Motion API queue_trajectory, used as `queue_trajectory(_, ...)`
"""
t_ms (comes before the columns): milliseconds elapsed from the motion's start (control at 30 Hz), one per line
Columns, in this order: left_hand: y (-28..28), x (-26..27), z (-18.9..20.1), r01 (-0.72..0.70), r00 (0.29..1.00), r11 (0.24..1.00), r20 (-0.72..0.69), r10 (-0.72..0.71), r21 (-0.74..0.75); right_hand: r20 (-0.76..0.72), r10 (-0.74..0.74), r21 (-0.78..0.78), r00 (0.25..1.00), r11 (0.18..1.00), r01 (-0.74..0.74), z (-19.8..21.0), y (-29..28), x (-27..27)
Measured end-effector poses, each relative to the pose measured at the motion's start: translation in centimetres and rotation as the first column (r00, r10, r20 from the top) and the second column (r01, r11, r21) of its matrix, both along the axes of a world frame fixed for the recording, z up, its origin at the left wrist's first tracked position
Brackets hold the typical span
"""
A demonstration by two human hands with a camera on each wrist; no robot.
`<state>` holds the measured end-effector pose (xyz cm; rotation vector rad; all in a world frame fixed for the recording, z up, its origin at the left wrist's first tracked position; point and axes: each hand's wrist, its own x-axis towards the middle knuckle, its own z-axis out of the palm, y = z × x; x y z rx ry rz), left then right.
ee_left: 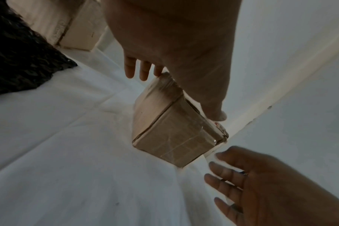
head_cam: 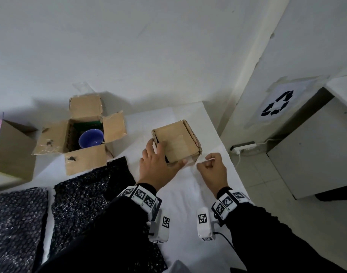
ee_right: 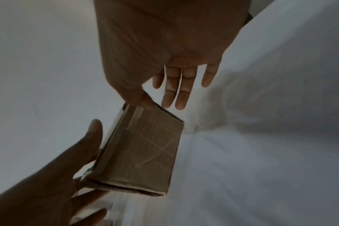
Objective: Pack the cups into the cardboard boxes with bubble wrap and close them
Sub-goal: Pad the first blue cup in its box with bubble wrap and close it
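Observation:
A small closed cardboard box (head_cam: 176, 143) stands on the white table, with clear tape across its lid and a loose end at its near right corner. My left hand (head_cam: 159, 161) presses flat on the lid's left side, fingers (ee_left: 143, 71) straight and thumb along the front edge. My right hand (head_cam: 210, 168) is just right of the box. Its thumb tip (ee_right: 145, 100) touches the taped corner and its other fingers (ee_right: 180, 91) are relaxed and hold nothing. Further left, a larger box (head_cam: 84, 134) stands open with a blue cup (head_cam: 91, 138) inside.
Two black bubble-wrap sheets (head_cam: 90, 194) (head_cam: 17, 223) lie on the near left of the table (head_cam: 188, 190). Another brown box (head_cam: 13, 148) stands at the far left edge. Right of the table are a power strip (head_cam: 243, 146) on the floor and a grey bin with a recycling sign (head_cam: 277, 104).

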<state>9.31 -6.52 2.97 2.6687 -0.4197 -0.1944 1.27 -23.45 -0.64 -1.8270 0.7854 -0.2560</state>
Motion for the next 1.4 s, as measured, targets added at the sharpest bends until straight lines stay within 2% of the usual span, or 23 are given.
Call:
queue_trajectory(100,0.2,0.2,-0.5,-0.005,0.999,0.996,-0.037,0.001,-0.086,0.188,-0.043,0.003,0.981,0.999,0.043,1.5,-0.7,1.0)
queue_trajectory(167,0.3,0.3,-0.7,-0.002,0.999,0.997,-0.035,0.0,-0.072,0.207,0.007,-0.025,0.978,1.0,-0.002,2.1,-1.0,1.9)
queue_trajectory(267,0.2,0.4,-0.9,0.01,1.0,0.998,-0.018,-0.011,-0.058,0.122,0.205,-0.13,0.971,0.973,-0.189,2.2,-1.4,3.3)
queue_trajectory(333,0.2,0.5,-1.1,0.011,1.0,0.992,-0.026,-0.015,-0.122,0.066,0.319,-0.221,0.945,0.929,-0.298,2.0,-1.6,3.8)
queue_trajectory(467,1.1,1.1,-1.7,0.064,0.998,0.98,-0.012,-0.067,-0.188,0.021,0.406,-0.381,0.914,0.848,-0.368,2.2,-2.0,4.1)
queue_trajectory(567,1.8,1.3,-2.0,0.107,0.994,0.974,-0.016,-0.113,-0.201,-0.005,0.465,-0.399,0.885,0.811,-0.428,2.6,-2.6,4.1)
queue_trajectory(667,2.1,1.2,-2.0,0.157,0.987,0.971,-0.012,-0.162,-0.177,-0.074,0.536,-0.445,0.841,0.737,-0.508,2.6,-3.5,3.3)
queue_trajectory(900,2.3,0.3,-2.3,0.208,0.976,0.971,-0.037,-0.214,-0.117,-0.217,0.428,-0.627,0.877,0.628,-0.461,3.3,-1.8,4.4)
queue_trajectory(1033,2.5,-0.5,-2.7,0.116,0.991,0.981,-0.047,-0.125,-0.154,-0.214,0.493,-0.603,0.843,0.612,-0.511,3.7,-3.0,3.9)
queue_trajectory(1067,2.4,-0.7,-2.9,0.079,0.994,0.984,-0.057,-0.089,-0.157,-0.213,0.496,-0.634,0.841,0.585,-0.506,3.6,-3.3,3.6)
queue_trajectory(1100,2.2,-0.8,-3.2,0.051,0.996,0.988,-0.07,-0.062,-0.144,-0.214,0.484,-0.705,0.849,0.525,-0.477,3.5,-3.4,3.4)
queue_trajectory(1167,1.4,-1.2,-3.6,0.016,0.994,0.992,-0.102,-0.029,-0.127,-0.237,0.444,-0.839,0.864,0.355,-0.412,3.2,-2.9,2.9)
queue_trajectory(1233,0.4,-1.0,-3.3,-0.023,0.992,0.992,-0.122,0.008,-0.127,-0.293,0.491,-0.876,0.82,0.206,-0.436,2.7,-2.2,2.9)
queue_trajectory(1267,0.1,-0.8,-3.1,-0.034,0.991,0.991,-0.13,0.017,-0.132,-0.325,0.517,-0.87,0.792,0.164,-0.464,2.6,-1.8,3.0)
queue_trajectory(1400,0.1,1.1,-2.8,0.014,0.991,0.993,-0.13,-0.029,-0.116,-0.413,0.468,-0.823,0.781,0.176,-0.54,2.8,-1.5,4.5)
